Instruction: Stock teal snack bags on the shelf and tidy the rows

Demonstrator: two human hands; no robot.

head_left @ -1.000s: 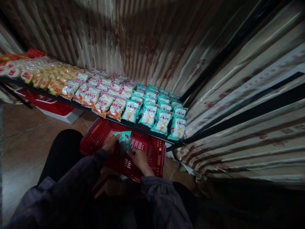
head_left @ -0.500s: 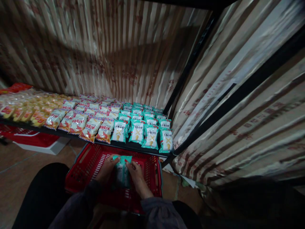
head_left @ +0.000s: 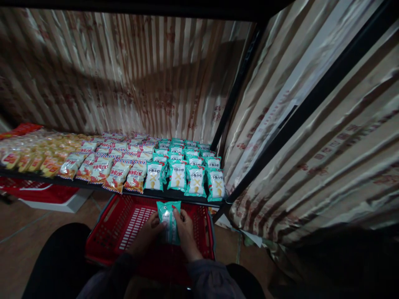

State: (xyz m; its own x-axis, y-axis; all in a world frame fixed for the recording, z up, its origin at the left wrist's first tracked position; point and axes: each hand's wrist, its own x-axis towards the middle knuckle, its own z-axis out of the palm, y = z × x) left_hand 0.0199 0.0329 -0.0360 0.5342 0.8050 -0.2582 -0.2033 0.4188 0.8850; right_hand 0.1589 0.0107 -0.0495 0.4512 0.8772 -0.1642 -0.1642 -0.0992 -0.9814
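Between my two hands, a teal snack bag (head_left: 168, 222) is held upright above the red shopping basket (head_left: 109, 245). My right hand (head_left: 184, 228) grips its right edge, thumb on the near face. At its left side my left hand (head_left: 151, 229) is closed with the thumb against the bag; the other fingers are partly hidden. Just beyond the basket, rows of matching teal snack bags (head_left: 195, 181) stand on the black shelf (head_left: 174, 194). Left of them are several white and orange snack bags (head_left: 117, 175) with striped edges.
Yellow packets (head_left: 50, 164) and a red packet (head_left: 28, 128) fill the shelf's left part. A black shelf post (head_left: 240, 95) rises at the right, before pleated curtains (head_left: 327, 145). Under the shelf on the left, a red basket (head_left: 46, 194) sits by a white box (head_left: 71, 202).
The teal bag has moved slightly right and is raised a little, its face turned more toward me. My left hand has shifted from its top corner down to its left side.
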